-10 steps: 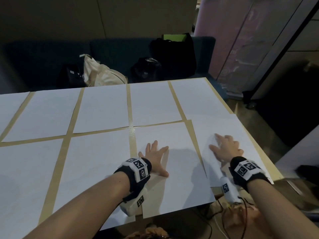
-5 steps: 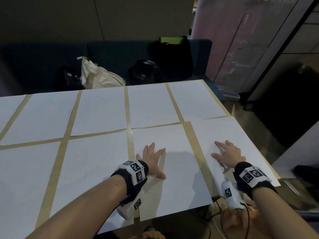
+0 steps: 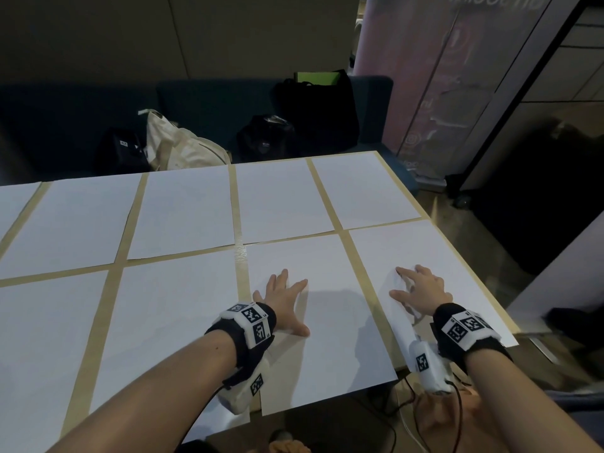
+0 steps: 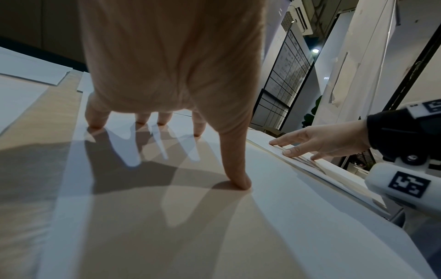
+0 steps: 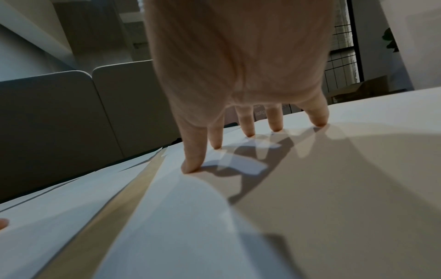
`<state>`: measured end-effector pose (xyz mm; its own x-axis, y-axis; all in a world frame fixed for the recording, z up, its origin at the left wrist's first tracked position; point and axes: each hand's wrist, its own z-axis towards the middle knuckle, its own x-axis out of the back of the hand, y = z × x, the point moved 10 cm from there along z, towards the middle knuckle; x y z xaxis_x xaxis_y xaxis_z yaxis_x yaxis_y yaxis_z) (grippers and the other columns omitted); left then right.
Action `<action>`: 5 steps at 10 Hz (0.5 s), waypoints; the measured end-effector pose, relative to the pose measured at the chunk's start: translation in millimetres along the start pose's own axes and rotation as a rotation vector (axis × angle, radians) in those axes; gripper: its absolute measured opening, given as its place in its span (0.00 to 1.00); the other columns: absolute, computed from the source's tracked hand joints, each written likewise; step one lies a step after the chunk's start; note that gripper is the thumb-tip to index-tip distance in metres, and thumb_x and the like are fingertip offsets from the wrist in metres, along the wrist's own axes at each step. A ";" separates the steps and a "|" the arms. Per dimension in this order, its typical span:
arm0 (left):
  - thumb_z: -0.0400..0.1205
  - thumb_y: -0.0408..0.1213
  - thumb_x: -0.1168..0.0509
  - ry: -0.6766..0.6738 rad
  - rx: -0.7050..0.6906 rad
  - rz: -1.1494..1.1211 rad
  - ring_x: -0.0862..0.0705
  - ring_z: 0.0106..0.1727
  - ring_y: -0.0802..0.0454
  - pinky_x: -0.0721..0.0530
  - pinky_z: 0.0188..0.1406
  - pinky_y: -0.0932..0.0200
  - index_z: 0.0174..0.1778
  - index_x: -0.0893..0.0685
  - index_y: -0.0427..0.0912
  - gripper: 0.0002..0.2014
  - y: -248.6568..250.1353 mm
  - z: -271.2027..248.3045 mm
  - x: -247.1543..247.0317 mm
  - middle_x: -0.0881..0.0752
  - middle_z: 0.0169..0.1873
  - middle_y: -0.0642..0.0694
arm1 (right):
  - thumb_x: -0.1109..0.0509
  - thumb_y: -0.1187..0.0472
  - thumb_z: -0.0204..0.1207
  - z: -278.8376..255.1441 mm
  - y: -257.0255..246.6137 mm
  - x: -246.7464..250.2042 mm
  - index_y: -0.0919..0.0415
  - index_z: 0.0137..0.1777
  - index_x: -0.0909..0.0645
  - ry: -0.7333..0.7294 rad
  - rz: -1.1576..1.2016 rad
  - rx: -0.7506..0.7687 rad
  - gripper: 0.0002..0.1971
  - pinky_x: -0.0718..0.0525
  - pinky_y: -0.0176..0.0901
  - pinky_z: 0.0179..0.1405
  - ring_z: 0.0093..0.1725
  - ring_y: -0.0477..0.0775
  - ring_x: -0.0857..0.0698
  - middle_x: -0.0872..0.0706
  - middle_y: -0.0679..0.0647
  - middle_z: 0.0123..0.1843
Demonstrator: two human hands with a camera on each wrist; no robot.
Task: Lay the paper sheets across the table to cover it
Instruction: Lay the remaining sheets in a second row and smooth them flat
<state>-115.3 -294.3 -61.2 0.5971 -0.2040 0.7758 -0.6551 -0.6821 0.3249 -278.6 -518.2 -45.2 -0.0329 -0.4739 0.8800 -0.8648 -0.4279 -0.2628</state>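
I logged the head camera looking down over the table (image 3: pixel 240 223); both wrist cameras sat low, close behind fingertips, sharing its near-right sheets.

Dim room; overlapping shadows fan beneath each hand (image 4: pixel 171 75); wrist views blurred near the lens, edges warped.

Office lounge: upholstered bench (image 3: pixel 202 103), bags (image 3: pixel 313 112), wall schedule board (image 4: pixel 284 75).
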 end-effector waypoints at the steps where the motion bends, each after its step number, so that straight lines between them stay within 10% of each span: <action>1: 0.71 0.50 0.27 -0.001 -0.002 0.001 0.65 0.85 0.43 0.56 0.79 0.32 0.83 0.53 0.56 0.51 1.3 -0.6 0.1 0.64 0.84 0.43 | 0.32 0.45 0.74 -1.5 0.8 -1.7 0.42 0.79 0.37 0.000 0.000 -0.003 0.32 0.39 0.67 0.77 0.81 0.62 0.43 0.44 0.52 0.84; 5: 0.72 0.50 0.27 0.000 -0.003 0.003 0.65 0.85 0.43 0.56 0.80 0.32 0.83 0.53 0.56 0.50 1.7 -1.5 0.5 0.64 0.84 0.43 | 0.31 0.46 0.74 -0.7 -2.4 -3.4 0.42 0.78 0.36 0.000 0.013 -0.001 0.33 0.39 0.67 0.76 0.81 0.62 0.43 0.43 0.52 0.84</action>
<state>-116.8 -294.4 -59.4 0.5952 -0.2059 0.7767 -0.6582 -0.6793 0.3244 -276.7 -515.1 -47.2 -0.0440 -0.4793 0.8766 -0.8648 -0.4210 -0.2736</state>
